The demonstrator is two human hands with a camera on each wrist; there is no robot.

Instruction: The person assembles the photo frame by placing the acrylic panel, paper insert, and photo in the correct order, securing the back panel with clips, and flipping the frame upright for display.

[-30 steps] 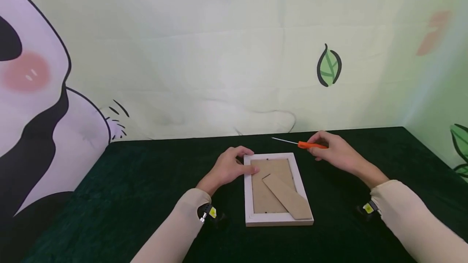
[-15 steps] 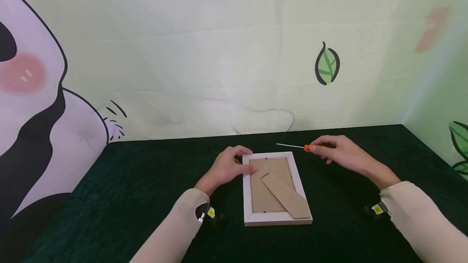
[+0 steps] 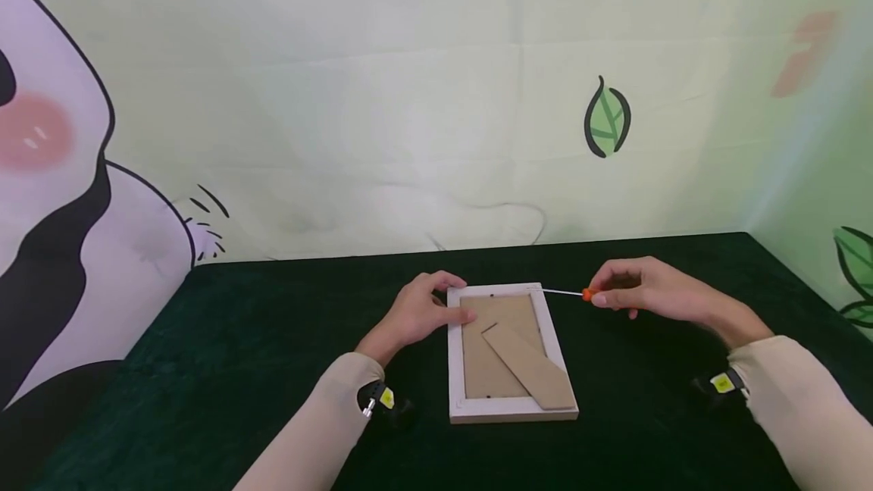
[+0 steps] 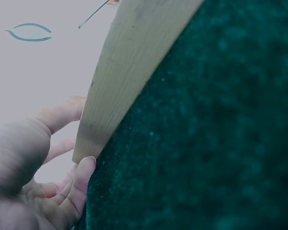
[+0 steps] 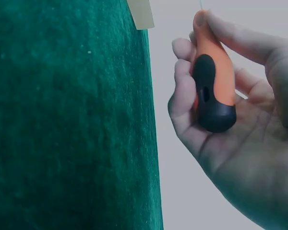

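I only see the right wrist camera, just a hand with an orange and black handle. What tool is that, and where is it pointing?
Observer: It is a thin-shafted orange-handled screwdriver, its tip over the far right corner of a white picture frame.
Operator: Is the frame face up?
Observer: No, it lies face down; the brown cardboard backing and its stand flap show.
Operator: What is the other hand doing?
Observer: The left hand rests on the frame's far left corner, with its thumb on the frame.
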